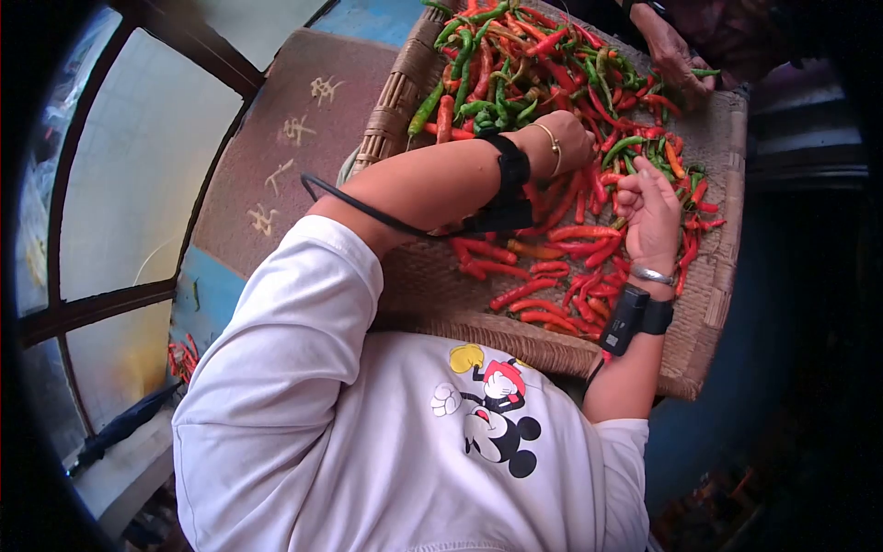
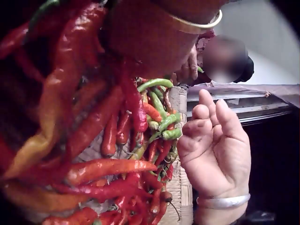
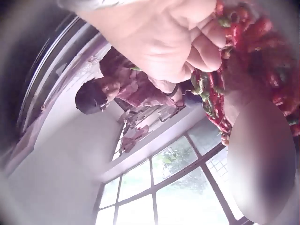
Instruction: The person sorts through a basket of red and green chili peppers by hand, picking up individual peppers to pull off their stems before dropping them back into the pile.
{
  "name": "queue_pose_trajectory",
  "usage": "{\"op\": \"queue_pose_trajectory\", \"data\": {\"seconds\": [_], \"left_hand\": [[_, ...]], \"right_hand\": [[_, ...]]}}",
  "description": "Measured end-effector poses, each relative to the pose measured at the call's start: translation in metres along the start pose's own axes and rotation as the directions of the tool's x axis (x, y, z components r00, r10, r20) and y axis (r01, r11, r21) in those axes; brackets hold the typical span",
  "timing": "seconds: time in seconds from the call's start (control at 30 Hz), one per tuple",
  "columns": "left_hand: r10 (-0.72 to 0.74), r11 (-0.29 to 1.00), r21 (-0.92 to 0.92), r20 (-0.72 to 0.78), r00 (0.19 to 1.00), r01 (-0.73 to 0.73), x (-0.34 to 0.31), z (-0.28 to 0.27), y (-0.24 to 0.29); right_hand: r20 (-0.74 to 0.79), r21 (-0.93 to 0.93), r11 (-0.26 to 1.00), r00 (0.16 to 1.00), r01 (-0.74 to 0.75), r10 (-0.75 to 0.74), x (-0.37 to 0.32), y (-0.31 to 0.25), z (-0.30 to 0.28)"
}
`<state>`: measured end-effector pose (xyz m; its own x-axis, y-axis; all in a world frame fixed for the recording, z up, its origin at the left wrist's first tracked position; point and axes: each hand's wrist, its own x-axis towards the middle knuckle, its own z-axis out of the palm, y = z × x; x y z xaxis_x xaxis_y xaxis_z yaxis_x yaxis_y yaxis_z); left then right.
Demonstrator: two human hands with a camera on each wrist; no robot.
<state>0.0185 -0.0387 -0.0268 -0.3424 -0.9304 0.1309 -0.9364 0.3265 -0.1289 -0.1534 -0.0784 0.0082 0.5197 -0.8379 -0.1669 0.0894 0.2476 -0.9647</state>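
Red and green chili peppers (image 1: pixel 575 235) lie heaped in a shallow woven basket (image 1: pixel 414 299). My left hand (image 1: pixel 566 138), with a gold bracelet, reaches down into the middle of the heap. Its fingertips are hidden; a red chili (image 2: pixel 136 105) appears directly below it in the left wrist view, and I cannot tell whether the fingers pinch it. My right hand (image 1: pixel 651 212), with a silver bracelet, is palm up over the basket's right side. Its fingers (image 2: pixel 194 133) curl loosely with nothing visible in them, beside green chilies (image 1: pixel 625 147).
Across the basket another person's hand (image 1: pixel 681 64) holds a green chili (image 1: pixel 705 72). A brown mat (image 1: pixel 276 152) with pale characters lies left of the basket, near framed window panes (image 1: pixel 147 166). More red chilies (image 1: pixel 184 357) lie at lower left.
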Motion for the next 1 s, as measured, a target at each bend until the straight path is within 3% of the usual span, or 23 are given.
{"op": "queue_pose_trajectory", "data": {"seconds": [0.07, 0.13, 0.17, 0.2, 0.23, 0.27, 0.33, 0.4, 0.47, 0.53, 0.57, 0.6, 0.67, 0.7, 0.73, 0.83, 0.87, 0.93, 0.97, 1.0], "left_hand": [[-0.037, 0.999, -0.021, -0.006, 0.999, 0.037, 0.003, -0.002, -0.004], [0.031, 0.999, -0.030, 0.006, 1.000, -0.031, 0.001, -0.005, -0.008], [-0.009, 0.997, -0.078, -0.029, 1.000, 0.006, 0.000, -0.006, -0.009], [-0.011, 0.997, -0.072, -0.033, 0.999, 0.008, -0.002, -0.008, -0.009], [-0.025, 0.996, -0.090, -0.024, 0.999, 0.023, -0.003, -0.009, -0.009], [-0.039, 0.994, -0.107, -0.015, 0.999, 0.038, -0.002, -0.010, -0.011], [-0.011, 0.995, -0.098, -0.028, 1.000, 0.008, -0.001, -0.010, -0.014], [0.018, 0.996, -0.086, -0.041, 0.999, -0.022, -0.002, -0.017, -0.018], [0.042, 0.984, -0.175, -0.028, 0.999, -0.046, -0.005, -0.030, -0.018], [-0.041, 0.966, -0.258, -0.127, 0.991, 0.007, -0.005, -0.033, -0.021], [-0.129, 0.935, -0.353, -0.209, 0.969, 0.048, -0.005, -0.034, -0.022], [-0.127, 0.936, -0.349, -0.210, 0.969, 0.047, -0.006, -0.038, -0.024], [-0.237, 0.858, -0.512, -0.461, 0.855, -0.039, -0.005, -0.047, -0.028], [-0.293, 0.836, -0.549, -0.460, 0.838, -0.010, -0.004, -0.056, -0.029], [-0.290, 0.836, -0.548, -0.462, 0.838, -0.012, -0.003, -0.063, -0.029], [-0.435, 0.800, -0.600, -0.563, 0.703, 0.015, 0.002, -0.080, -0.030], [-0.435, 0.800, -0.600, -0.563, 0.703, 0.015, 0.002, -0.085, -0.030], [-0.587, 0.444, -0.895, -0.324, 0.742, -0.039, 0.000, -0.093, -0.027], [-0.586, 0.444, -0.895, -0.324, 0.743, -0.040, 0.002, -0.091, -0.027], [-0.626, 0.328, -0.944, -0.241, 0.742, -0.030, 0.004, -0.084, -0.028]], "right_hand": [[-0.001, -0.057, 0.998, 1.000, 0.001, -0.001, 0.001, 0.001, 0.001], [-0.061, -0.295, 0.955, 0.998, -0.019, 0.000, 0.000, 0.002, 0.006], [-0.079, -0.476, 0.879, 0.996, -0.005, -0.038, 0.006, 0.008, 0.003], [-0.075, -0.477, 0.879, 0.996, 0.003, -0.044, 0.006, 0.012, 0.002], [0.031, -0.817, 0.566, 0.989, 0.110, -0.146, 0.006, 0.014, 0.001], [0.169, -0.973, 0.124, 0.967, 0.195, -0.191, 0.006, 0.017, 0.001], [0.198, -0.971, 0.085, 0.951, 0.223, -0.236, 0.003, 0.025, 0.007], [0.165, -0.983, -0.107, 0.965, 0.146, -0.202, -0.002, 0.025, 0.016], [0.131, -0.988, -0.108, 0.970, 0.111, -0.206, 0.003, 0.029, 0.013], [0.020, -0.987, 0.153, 0.985, 0.046, -0.169, 0.010, 0.027, 0.007], [0.013, -0.970, 0.235, 0.982, 0.057, -0.186, 0.009, 0.021, 0.002], [0.080, -0.959, 0.239, 0.954, 0.153, -0.290, 0.011, 0.018, -0.004], [-0.079, -0.696, 0.718, 0.992, 0.018, -0.101, 0.011, 0.007, -0.015], [-0.135, -0.574, 0.817, 0.990, -0.053, -0.030, 0.000, -0.009, -0.006], [-0.137, -0.573, 0.818, 0.990, -0.053, -0.032, 0.000, -0.011, -0.012], [-0.147, -0.443, 0.889, 0.988, -0.116, 0.056, -0.001, -0.021, -0.025], [-0.147, -0.443, 0.889, 0.988, -0.116, 0.056, -0.002, -0.021, -0.026], [-0.136, -0.444, 0.887, 0.988, -0.125, 0.072, -0.002, -0.018, -0.028], [-0.137, -0.444, 0.887, 0.988, -0.126, 0.072, -0.002, -0.014, -0.026], [-0.122, -0.576, 0.808, 0.991, -0.123, 0.064, -0.002, -0.007, -0.020]]}}
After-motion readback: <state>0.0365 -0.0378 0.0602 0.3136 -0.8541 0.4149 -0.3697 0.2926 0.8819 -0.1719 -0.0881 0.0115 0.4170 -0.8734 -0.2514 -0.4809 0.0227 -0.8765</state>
